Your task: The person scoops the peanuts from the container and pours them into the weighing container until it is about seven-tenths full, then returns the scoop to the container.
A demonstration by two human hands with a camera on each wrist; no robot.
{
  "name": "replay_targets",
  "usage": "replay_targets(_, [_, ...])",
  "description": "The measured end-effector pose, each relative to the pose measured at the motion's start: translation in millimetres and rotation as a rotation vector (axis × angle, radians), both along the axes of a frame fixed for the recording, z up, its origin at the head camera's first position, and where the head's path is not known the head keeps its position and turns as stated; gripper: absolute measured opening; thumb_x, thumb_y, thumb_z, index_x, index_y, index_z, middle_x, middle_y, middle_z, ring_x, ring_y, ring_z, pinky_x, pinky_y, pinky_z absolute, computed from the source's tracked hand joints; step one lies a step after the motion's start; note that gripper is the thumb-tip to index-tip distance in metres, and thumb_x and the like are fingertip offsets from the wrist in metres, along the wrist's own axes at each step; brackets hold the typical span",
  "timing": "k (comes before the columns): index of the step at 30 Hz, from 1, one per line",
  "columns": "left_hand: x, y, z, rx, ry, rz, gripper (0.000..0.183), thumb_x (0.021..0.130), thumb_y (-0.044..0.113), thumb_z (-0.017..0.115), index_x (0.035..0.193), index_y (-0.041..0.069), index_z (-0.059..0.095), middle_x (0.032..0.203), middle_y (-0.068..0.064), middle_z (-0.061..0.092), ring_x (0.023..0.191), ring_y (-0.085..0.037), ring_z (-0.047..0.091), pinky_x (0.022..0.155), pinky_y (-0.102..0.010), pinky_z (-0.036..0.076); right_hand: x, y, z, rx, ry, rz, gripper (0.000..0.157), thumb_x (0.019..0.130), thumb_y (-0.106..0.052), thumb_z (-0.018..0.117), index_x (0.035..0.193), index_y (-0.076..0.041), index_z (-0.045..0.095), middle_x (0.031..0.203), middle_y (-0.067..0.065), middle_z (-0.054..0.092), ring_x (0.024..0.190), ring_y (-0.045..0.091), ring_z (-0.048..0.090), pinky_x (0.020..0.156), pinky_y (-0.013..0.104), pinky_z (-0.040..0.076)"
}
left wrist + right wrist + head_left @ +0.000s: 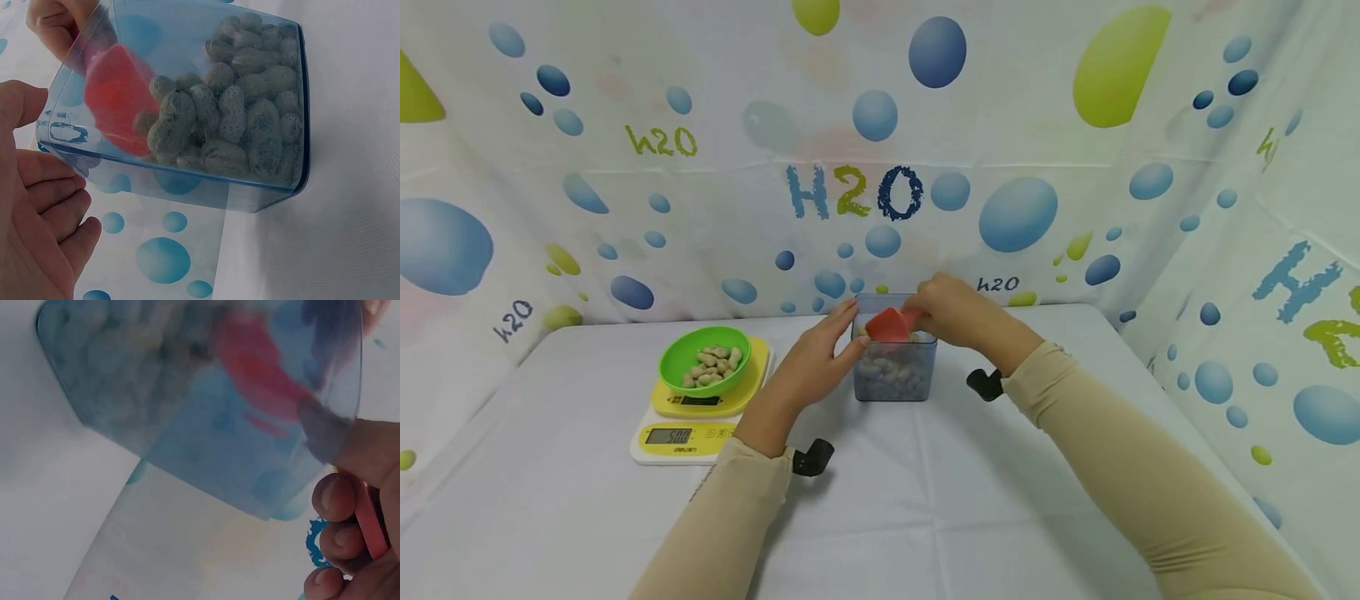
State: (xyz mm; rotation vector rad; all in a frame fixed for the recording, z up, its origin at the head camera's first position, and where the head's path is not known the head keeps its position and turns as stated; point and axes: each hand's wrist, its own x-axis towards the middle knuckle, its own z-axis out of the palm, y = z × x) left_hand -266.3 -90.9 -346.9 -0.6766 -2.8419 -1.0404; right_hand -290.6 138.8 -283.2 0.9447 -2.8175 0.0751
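Observation:
A clear bluish plastic box (891, 379) stands upright on the table, partly filled with unshelled peanuts (234, 112). My right hand (951, 312) grips the handle (370, 519) of a red scoop (889, 325) at the box's right rim. The scoop's bowl (119, 100) is inside the box, tilted and touching the peanuts. My left hand (812, 358) rests against the left rim, thumb at the front corner and fingers along the side, loosely bent in the left wrist view. How much the scoop holds is hard to tell.
Left of the box stands a yellow and white kitchen scale (752, 387), its display (668, 436) seeming to read 50.0. On it sits a green bowl (673, 354) with several peanuts (711, 367). A patterned curtain (737, 233) hangs behind the white-covered table (880, 500).

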Motion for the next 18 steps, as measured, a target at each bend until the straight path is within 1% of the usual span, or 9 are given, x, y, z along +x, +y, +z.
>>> replay_targets(3, [-0.4,0.1,-0.5,0.007,0.003,0.0,0.064,0.102,0.045,0.045,0.157,0.017,0.026,0.164,0.004,0.022,0.151,-0.024,0.023,0.119,-0.051,0.026,1.0,-1.0,-3.6,-0.018,-0.037,-0.014,0.022,0.09,-0.021,0.072,0.111,-0.015,0.076,0.094,0.005,0.071,0.085,0.022,0.057,0.076,0.036,0.051])
replay_targets(7, [-1.5,-0.5,-2.6,0.02,0.008,-0.004,0.064,0.102,0.045,0.045,0.157,0.017,0.026,0.164,0.004,0.021,0.151,-0.023,0.023,0.119,-0.05,0.026,1.0,-4.9,-10.3,-0.027,-0.034,-0.035,0.02,0.092,-0.018,0.071,0.111,-0.013,0.076,0.095,0.006,0.073,0.083,0.023,0.057,0.075,0.035,0.051])
replay_targets(12, [-2.2,-1.0,-4.3,0.036,0.011,-0.019,0.065,0.102,0.048,0.044,0.157,0.018,0.025,0.164,0.005,0.02,0.151,-0.022,0.021,0.12,-0.049,0.025,-1.2,-11.1,-11.6,-0.023,-0.066,-0.049,0.013,0.094,-0.016,0.068,0.102,-0.01,0.077,0.088,0.004,0.074,0.074,0.021,0.056,0.068,0.033,0.048])
replay_targets(15, [-2.0,-0.8,-4.0,0.035,0.017,-0.024,0.065,0.103,0.048,0.044,0.157,0.017,0.026,0.164,0.004,0.02,0.151,-0.022,0.021,0.12,-0.049,0.025,-2.2,-16.5,-11.1,-0.034,-0.121,-0.1,0.015,0.095,-0.018,0.066,0.103,-0.01,0.077,0.092,0.004,0.075,0.077,0.021,0.06,0.073,0.032,0.052])
replay_targets(18, [-2.3,-0.1,-3.8,0.03,0.022,-0.024,0.065,0.103,0.046,0.045,0.157,0.017,0.026,0.164,0.004,0.021,0.151,-0.023,0.022,0.12,-0.049,0.025,-2.1,-22.0,-10.5,-0.041,-0.17,-0.159,0.019,0.096,-0.02,0.065,0.108,-0.009,0.076,0.1,0.005,0.075,0.086,0.021,0.065,0.082,0.034,0.056])
